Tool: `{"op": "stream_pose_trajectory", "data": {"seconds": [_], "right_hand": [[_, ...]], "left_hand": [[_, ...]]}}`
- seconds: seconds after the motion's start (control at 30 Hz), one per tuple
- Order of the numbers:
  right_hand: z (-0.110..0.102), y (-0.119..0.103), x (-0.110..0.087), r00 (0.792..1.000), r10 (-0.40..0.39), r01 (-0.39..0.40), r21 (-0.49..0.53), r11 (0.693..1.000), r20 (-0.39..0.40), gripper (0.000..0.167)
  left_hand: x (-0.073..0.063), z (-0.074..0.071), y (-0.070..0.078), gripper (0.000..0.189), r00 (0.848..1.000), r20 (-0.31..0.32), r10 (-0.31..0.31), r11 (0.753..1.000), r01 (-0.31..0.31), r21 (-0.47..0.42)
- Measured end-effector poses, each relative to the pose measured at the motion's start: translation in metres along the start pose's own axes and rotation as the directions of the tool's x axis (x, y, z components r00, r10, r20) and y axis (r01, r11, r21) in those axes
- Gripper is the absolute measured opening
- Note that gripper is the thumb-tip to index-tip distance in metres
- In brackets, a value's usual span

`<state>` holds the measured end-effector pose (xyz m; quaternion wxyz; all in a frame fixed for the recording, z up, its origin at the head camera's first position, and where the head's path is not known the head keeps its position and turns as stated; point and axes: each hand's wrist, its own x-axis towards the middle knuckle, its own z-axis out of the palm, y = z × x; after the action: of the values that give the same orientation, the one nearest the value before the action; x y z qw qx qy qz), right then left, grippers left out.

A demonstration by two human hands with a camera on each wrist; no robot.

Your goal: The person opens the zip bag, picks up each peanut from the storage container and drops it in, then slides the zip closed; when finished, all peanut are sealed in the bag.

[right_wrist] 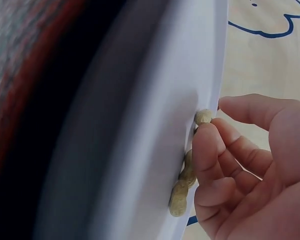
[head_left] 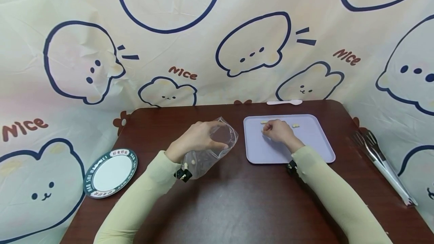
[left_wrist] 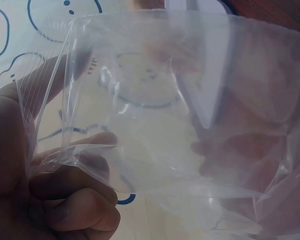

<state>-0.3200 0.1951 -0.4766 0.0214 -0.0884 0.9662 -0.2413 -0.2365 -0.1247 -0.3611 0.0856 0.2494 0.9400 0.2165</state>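
My left hand (head_left: 200,138) grips the mouth of a clear plastic bag (head_left: 207,163), thumb and fingers spread along its rim in the head view. In the left wrist view, several fingers (left_wrist: 85,212) curl at the edge of the film. A few pale peanuts (head_left: 185,166) show low in the bag. Over the lilac tray (head_left: 271,153), my right hand (head_left: 279,131) reaches down with bent fingers. The right wrist view has a fingertip right at one peanut (right_wrist: 203,116), with the thumb a little apart from it. More peanuts (right_wrist: 179,197) lie beside the fingers on the tray.
A green-rimmed plate (head_left: 110,174) lies at the table's left edge. Long-handled forks (head_left: 386,165) lie along the right edge. At the back edge, behind the tray, is a white plastic utensil (head_left: 285,102). Patterned cloth (head_left: 203,48) hangs behind the brown table (head_left: 217,206).
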Motion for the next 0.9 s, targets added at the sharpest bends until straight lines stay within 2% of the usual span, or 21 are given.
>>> {"op": "stream_pose_trajectory", "data": {"seconds": [0.33, 0.6, 0.9], "right_hand": [[0.0000, -0.0001, 0.0005, 0.998, 0.055, -0.055, -0.030, 0.998, 0.005, 0.012], [0.0021, -0.0016, 0.0031, 0.993, 0.108, -0.106, -0.042, 0.993, 0.054, 0.013], [0.0031, -0.0009, 0.0025, 0.997, 0.045, -0.045, -0.006, 0.999, 0.059, 0.012]], "left_hand": [[-0.0012, 0.0010, 0.0002, 0.075, 1.000, -0.001, -0.013, 1.000, 0.013, 0.000], [-0.0018, 0.0009, -0.0005, 0.076, 1.000, 0.012, -0.025, 1.000, 0.025, -0.010], [-0.0011, 0.0011, -0.0006, 0.075, 1.000, 0.013, -0.027, 0.999, 0.027, -0.026]]}}
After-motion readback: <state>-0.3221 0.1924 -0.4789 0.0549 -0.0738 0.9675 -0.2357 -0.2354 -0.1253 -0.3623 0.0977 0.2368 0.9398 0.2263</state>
